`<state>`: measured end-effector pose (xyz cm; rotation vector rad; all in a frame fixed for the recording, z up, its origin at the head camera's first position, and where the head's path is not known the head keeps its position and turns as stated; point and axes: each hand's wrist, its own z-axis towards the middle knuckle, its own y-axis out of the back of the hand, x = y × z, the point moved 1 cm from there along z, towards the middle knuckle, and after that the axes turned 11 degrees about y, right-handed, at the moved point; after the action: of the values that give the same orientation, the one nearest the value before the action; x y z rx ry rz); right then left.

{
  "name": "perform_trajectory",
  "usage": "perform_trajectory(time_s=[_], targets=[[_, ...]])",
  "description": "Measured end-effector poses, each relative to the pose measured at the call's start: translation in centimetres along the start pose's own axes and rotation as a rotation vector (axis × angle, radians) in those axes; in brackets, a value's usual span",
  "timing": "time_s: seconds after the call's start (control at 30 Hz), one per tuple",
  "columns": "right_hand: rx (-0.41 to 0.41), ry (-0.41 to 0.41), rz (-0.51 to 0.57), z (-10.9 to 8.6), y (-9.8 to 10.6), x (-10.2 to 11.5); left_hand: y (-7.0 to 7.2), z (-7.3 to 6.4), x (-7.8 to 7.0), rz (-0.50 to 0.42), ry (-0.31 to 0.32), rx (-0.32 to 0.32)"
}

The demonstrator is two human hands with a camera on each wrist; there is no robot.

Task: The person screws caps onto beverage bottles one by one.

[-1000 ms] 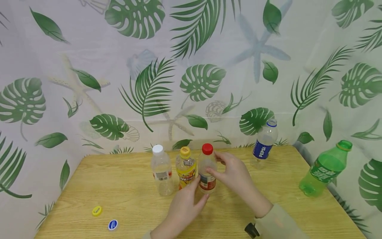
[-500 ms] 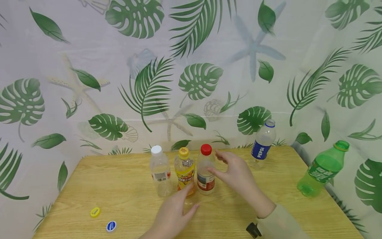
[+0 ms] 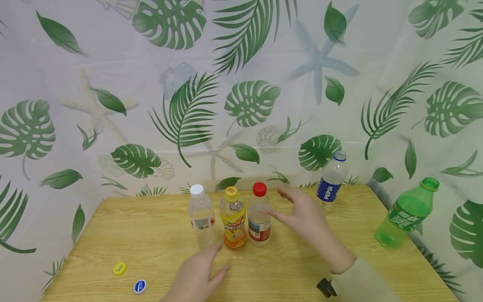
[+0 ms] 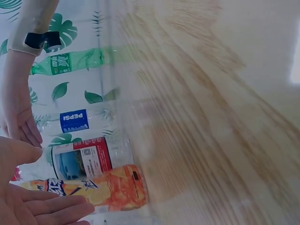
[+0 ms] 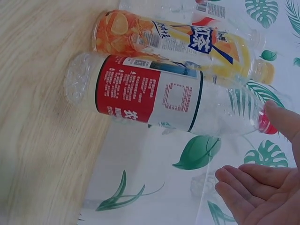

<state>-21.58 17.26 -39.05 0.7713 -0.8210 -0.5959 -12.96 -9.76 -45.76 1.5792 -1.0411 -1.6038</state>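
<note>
Three capped bottles stand upright side by side in the head view: a clear one with a white cap [image 3: 201,212], a yellow-and-orange tea bottle with a yellow cap [image 3: 234,224], and a clear bottle with a red cap [image 3: 259,222]. My right hand [image 3: 302,214] is just right of the red-capped bottle, its fingers spread and nothing in them. Whether its thumb touches that bottle I cannot tell. In front of the white-capped and tea bottles, my left hand [image 3: 198,272] has its thumb and fingers apart, holding nothing.
An uncapped Pepsi bottle [image 3: 329,188] stands at the back right of the wooden table [image 3: 151,226]. Toward the right edge is an uncapped green bottle [image 3: 403,218]. A yellow cap [image 3: 119,269] and a blue-and-white cap [image 3: 140,287] lie at the front left. Leaf-printed cloth hangs behind.
Both hands have come away from the red-capped bottle. The left has moved left and toward me, while the right has shifted slightly right. The bottles stay standing.
</note>
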Motion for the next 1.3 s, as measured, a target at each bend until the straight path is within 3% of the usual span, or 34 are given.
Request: perform_trajectory(time_s=[0.43, 0.9, 1.3], targets=[[0.004, -0.002, -0.015, 0.8, 2.2, -0.5, 1.5, 0.0, 2.8, 0.076, 0.093, -0.014], [0.005, -0.020, -0.097, 1.6, 4.9, -2.9, 3.3, -0.2, 5.1, 0.189, 0.117, -0.109], [-0.104, -0.045, -0.128, 1.1, 6.5, -5.4, 3.7, -0.3, 7.4, 0.238, 0.146, -0.148]])
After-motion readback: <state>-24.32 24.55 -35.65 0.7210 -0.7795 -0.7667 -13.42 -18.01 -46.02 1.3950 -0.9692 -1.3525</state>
